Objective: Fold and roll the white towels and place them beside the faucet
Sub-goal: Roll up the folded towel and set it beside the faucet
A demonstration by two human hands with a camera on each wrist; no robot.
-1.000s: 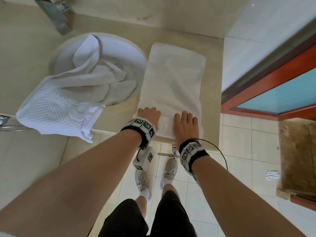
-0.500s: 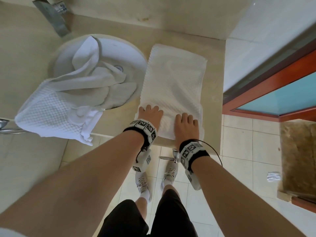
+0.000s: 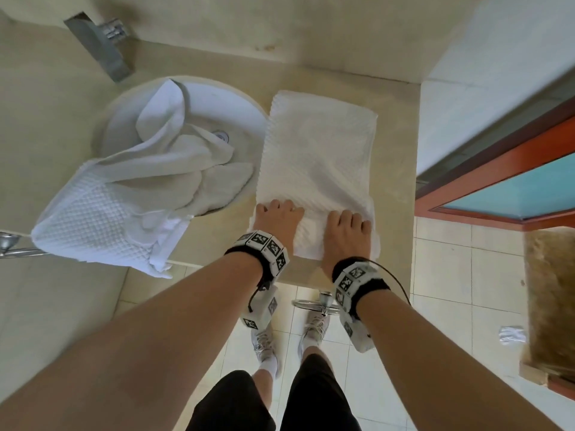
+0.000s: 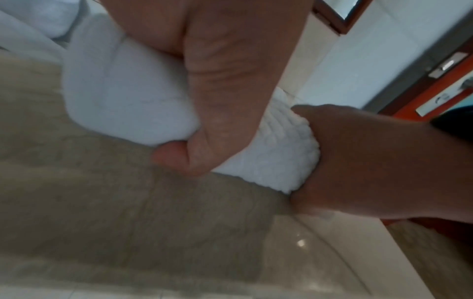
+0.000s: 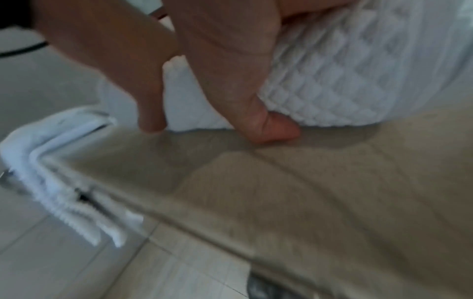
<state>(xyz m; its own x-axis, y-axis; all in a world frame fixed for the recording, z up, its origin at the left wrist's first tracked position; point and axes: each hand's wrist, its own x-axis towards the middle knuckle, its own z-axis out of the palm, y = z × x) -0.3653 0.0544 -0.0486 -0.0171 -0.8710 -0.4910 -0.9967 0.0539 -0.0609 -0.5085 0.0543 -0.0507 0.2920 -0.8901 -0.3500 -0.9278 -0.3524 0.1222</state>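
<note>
A folded white towel [image 3: 317, 157] lies lengthwise on the beige counter [image 3: 395, 169], right of the round sink [image 3: 242, 119]. Its near end is rolled into a thick roll [image 4: 122, 85]. My left hand [image 3: 278, 217] grips the roll's left part, fingers curled over the top and thumb tucked beneath. My right hand [image 3: 347, 227] grips the right part of the roll [image 5: 345, 72] the same way. More white towels [image 3: 102, 209] lie heaped in the sink and hang over the counter's front edge. The metal faucet [image 3: 102, 51] stands at the back left.
A white wall [image 3: 485, 88] bounds the counter on the right, with a red-framed door [image 3: 504, 194] beyond. Tiled floor, my shoes [image 3: 264, 340] and a metal fitting [image 3: 314, 304] lie below the counter edge. A brown mat [image 3: 550, 300] lies at the right.
Both hands have moved a little away from me along the towel, rolling its near end further up. The flat part of the towel has become shorter.
</note>
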